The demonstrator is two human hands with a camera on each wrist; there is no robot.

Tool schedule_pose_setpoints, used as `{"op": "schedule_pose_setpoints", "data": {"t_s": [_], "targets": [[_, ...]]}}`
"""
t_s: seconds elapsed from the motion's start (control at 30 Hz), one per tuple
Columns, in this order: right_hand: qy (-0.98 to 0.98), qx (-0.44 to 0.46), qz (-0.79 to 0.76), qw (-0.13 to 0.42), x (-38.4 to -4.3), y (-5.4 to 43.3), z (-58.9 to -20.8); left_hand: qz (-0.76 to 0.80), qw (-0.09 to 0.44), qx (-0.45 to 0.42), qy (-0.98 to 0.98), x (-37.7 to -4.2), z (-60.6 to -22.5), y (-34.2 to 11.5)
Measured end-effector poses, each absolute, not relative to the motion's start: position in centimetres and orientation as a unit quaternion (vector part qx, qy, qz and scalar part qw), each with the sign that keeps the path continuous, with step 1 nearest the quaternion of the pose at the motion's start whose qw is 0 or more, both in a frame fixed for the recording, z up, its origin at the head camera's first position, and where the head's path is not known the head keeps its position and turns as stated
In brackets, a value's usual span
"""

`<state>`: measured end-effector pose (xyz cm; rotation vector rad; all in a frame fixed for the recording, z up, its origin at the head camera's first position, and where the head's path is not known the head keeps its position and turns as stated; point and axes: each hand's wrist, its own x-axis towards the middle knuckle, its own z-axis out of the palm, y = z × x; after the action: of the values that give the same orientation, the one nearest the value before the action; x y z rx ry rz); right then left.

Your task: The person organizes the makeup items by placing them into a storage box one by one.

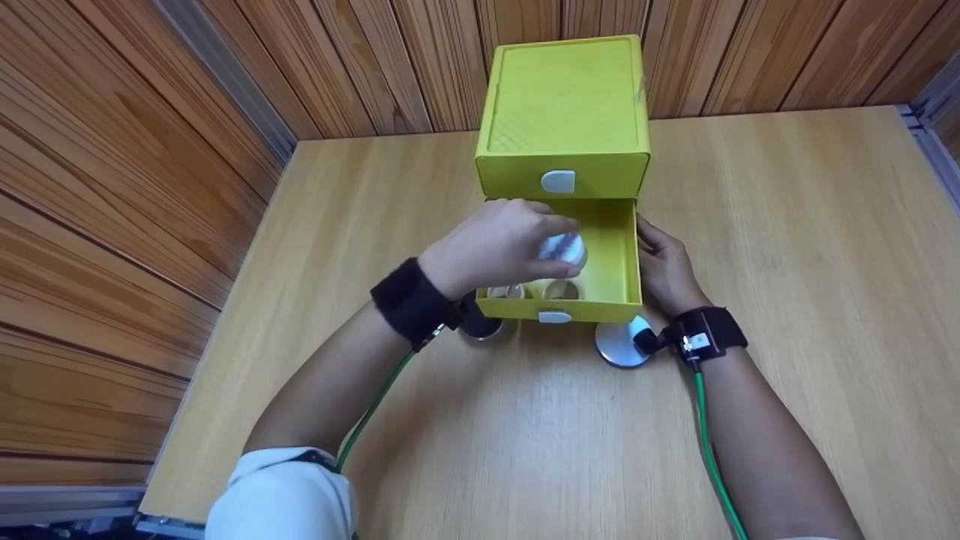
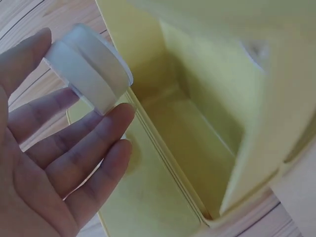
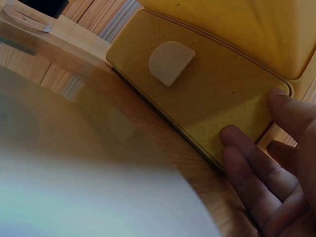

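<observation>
My left hand [image 1: 504,244] is over the open lower drawer of a yellow drawer box. Between thumb and fingers it pinches a small white round container [image 2: 90,68], tilted on its side in the left wrist view. Inside the drawer [image 1: 611,251], a round brownish item [image 1: 562,289] and a small clear-looking item [image 1: 506,291] lie near the front wall. At the drawer's right side is my right hand [image 1: 667,270], fingers loosely extended. In the right wrist view its fingertips [image 3: 230,134] meet the yellow drawer front with its white tab handle [image 3: 171,62].
The upper drawer [image 1: 510,176] is closed. On the table in front stand a silver-topped round container [image 1: 624,343], close to the right wrist, and a dark jar [image 1: 478,324], partly behind the left wrist. Wooden walls rise at the back and left. Green cables run along both forearms.
</observation>
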<state>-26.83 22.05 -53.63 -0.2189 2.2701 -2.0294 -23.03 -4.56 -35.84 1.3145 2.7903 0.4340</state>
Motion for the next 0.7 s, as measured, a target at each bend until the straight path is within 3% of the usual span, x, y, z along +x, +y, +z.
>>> {"op": "schedule_pose_setpoints", "data": {"t_s": [0.23,0.7], "targets": [[0.748,-0.068,-0.66,0.03,-27.3,22.1,-54.3,0.1,0.006,0.442,0.891,-23.3,-36.1,-2.8],[0.747,-0.061,-0.661,0.045,-26.1,21.5,-52.1,0.089,0.058,0.455,0.884,-23.6,-38.1,0.5]]}}
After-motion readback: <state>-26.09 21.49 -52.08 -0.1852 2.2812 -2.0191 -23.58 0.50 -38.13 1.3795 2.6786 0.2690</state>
